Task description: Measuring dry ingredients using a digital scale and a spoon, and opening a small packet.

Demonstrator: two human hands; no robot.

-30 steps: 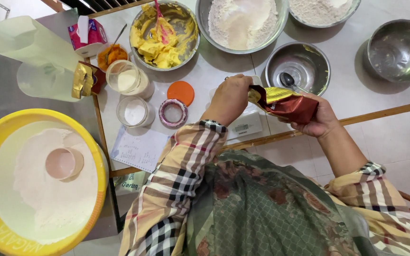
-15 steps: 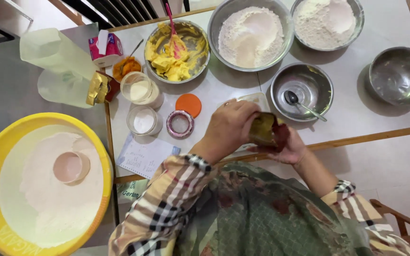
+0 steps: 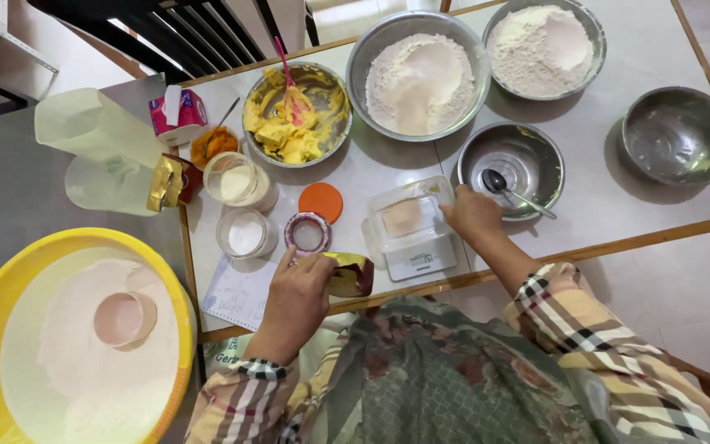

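Our left hand (image 3: 297, 298) fingers clamped on foil packet (image 3: 348, 275), left of scale (image 3: 421, 261); we judge packet light, crinkly, slippery: grip folded top. Right hand (image 3: 472, 217) fingers curled at tub (image 3: 408, 215).

The left hand (image 3: 299, 289) is held low and near the body, its back turned up toward the camera. Its fingers are curled and closed in a grip, with the thumb side pointed to the right. The left forearm is drawn in from below, covered to the wrist by a plaid sleeve, and the wrist is kept nearly straight.

The right hand (image 3: 472, 217) is reached further forward, with the palm turned down. Its fingers are bent loosely and pointed to the left, and nothing is seen to be clasped in them. The right forearm is extended diagonally from the lower right, bare above a plaid cuff.
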